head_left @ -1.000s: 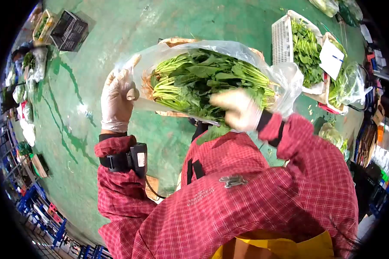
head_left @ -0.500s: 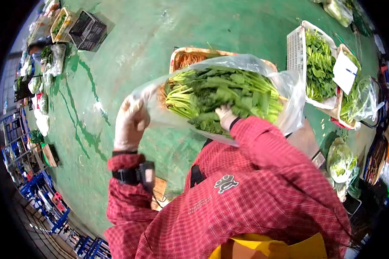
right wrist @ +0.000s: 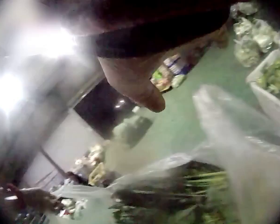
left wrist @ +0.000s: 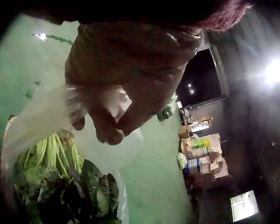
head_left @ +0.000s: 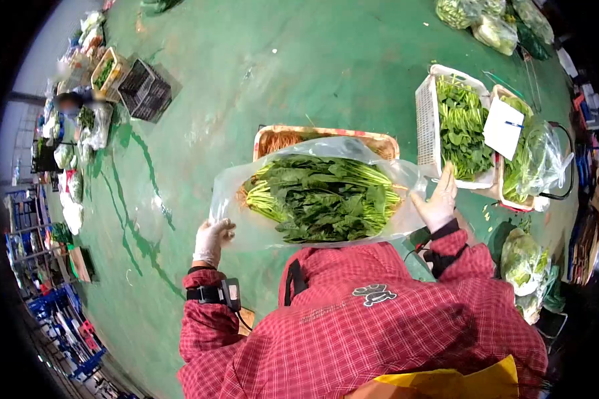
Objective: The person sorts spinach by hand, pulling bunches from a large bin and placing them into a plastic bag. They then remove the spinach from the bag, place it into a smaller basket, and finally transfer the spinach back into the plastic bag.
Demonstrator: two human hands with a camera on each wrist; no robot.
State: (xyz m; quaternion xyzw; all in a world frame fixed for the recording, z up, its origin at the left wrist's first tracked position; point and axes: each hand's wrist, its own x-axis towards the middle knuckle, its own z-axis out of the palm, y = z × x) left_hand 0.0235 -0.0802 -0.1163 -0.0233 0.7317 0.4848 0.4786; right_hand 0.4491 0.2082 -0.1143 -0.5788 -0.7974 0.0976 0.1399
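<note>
A clear plastic bag (head_left: 228,199) lies spread before the torso, filled with leafy greens that look like spinach (head_left: 329,203), stems and reddish roots toward both ends. At the bag's left end, my gloved left hand (head_left: 213,241) pinches the plastic; the left wrist view shows the thumb and curled fingers (left wrist: 113,135) on the film above the stems. My gloved right hand (head_left: 438,205) is at the bag's right end, fingers straight and thumb spread away. The right wrist view has the thumb (right wrist: 151,97) apart from the bag, with plastic covering part of the view.
Behind the bag stands an orange-rimmed crate (head_left: 353,130), partly hidden. To the right are a white crate (head_left: 427,123) of greens and another crate with a white sheet (head_left: 503,130) on it. Bagged vegetables (head_left: 522,259) lie on the right; a black crate (head_left: 144,93) stands far left.
My right hand has left the middle of the greens and moved right to the bag's end, its fingers now extended. My left hand has moved lower along the bag's left end.
</note>
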